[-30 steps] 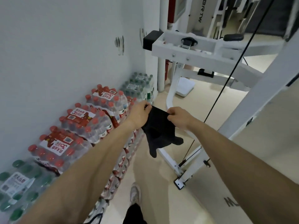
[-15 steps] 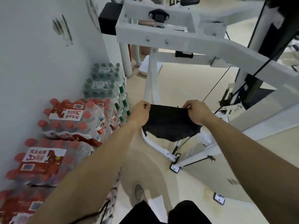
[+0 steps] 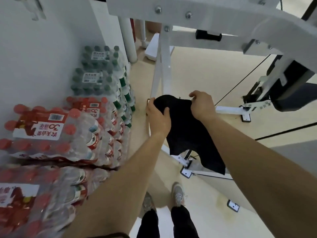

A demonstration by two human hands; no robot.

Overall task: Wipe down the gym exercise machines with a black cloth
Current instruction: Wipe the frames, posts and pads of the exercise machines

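A black cloth (image 3: 187, 133) hangs in front of me, held up between both hands. My left hand (image 3: 158, 117) grips its upper left part, thumb over the fabric. At the upper right edge, my right hand (image 3: 202, 105) pinches the cloth with curled fingers. The cloth droops down and to the right, covering part of the machine's low frame. The white exercise machine (image 3: 214, 23) spans the top of the view, with an upright white post (image 3: 163, 73) just beyond my hands and a black cable (image 3: 243, 79) running diagonally to the right.
Shrink-wrapped packs of water bottles with red caps (image 3: 51, 131) and green caps (image 3: 101, 73) are stacked along the white wall (image 3: 42, 57) on the left. White frame feet (image 3: 187, 170) lie on the beige floor. My shoes (image 3: 178, 194) stand below.
The view has tilted down and moved closer to the machine. The cloth, stretched flat between both hands before, now hangs longer and lower, with my hands closer together.
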